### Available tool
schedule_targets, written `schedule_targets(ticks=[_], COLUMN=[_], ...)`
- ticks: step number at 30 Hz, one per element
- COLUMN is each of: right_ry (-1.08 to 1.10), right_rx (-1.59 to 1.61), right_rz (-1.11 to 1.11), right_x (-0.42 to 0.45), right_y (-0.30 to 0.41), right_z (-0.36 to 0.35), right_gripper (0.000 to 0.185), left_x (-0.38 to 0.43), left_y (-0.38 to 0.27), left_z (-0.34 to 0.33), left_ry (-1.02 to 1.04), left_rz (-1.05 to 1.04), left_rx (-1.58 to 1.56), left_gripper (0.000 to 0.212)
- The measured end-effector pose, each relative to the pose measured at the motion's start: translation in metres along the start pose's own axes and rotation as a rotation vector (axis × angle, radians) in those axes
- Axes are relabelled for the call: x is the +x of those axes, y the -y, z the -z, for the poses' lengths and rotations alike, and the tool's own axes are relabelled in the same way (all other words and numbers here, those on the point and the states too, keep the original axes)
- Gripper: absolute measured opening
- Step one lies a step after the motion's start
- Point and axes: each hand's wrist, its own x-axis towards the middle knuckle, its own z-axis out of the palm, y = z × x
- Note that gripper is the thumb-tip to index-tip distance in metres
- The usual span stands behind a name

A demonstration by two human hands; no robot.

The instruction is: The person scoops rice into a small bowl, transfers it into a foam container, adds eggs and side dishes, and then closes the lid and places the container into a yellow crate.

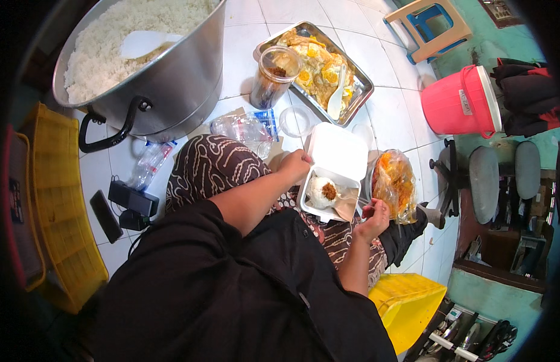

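Note:
A white foam meal box (pixel 338 149) lies open on my lap, its lid folded back. Inside are a mound of white rice (pixel 320 192) topped with brown shreds, and a piece of brown paper (pixel 348 209). My left hand (pixel 296 166) pinches the box's left edge near the hinge. At the box's right front corner, my right hand (pixel 375 216) holds a thin, clear plastic utensil (pixel 353 198) over the rice side; its exact kind is hard to tell. Just beyond that hand sits a clear plastic bag of orange food (pixel 395 185).
A big metal pot of rice (pixel 180 86) holds a white paddle (pixel 146 44). Fried eggs fill a steel tray (pixel 363 83) with a spoon. Nearby are a jar of brown shreds (pixel 273 79), a round lid (pixel 297 121), plastic packs (pixel 246 129), a pink bucket (pixel 458 102) and yellow crates (pixel 65 203).

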Motion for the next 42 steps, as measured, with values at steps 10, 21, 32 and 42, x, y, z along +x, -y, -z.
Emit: schedule_targets(ticks=[10, 21, 32, 42], right_ry=[0.034, 0.501, -0.245, -0.162], right_rx=[0.666, -0.276, -1.295, -0.163], right_rz=[-0.547, 0.409, 0.524, -0.499], right_x=[0.050, 0.033, 0.079, 0.095], right_y=[0.024, 0.059, 0.018, 0.001], right_z=[-0.060, -0.286, 0.083, 0.163], right_gripper=[0.023, 0.039, 0.014, 0.026], left_x=[0.003, 0.081, 0.029, 0.030], left_y=[0.000, 0.090, 0.012, 0.005], left_z=[-0.006, -0.037, -0.009, -0.007], left_ry=[-0.124, 0.451, 0.242, 0.203], left_rz=[-0.013, 0.323, 0.065, 0.098], left_rx=[0.002, -0.982, -0.408, -0.440], left_gripper=[0.021, 0.037, 0.033, 0.023])
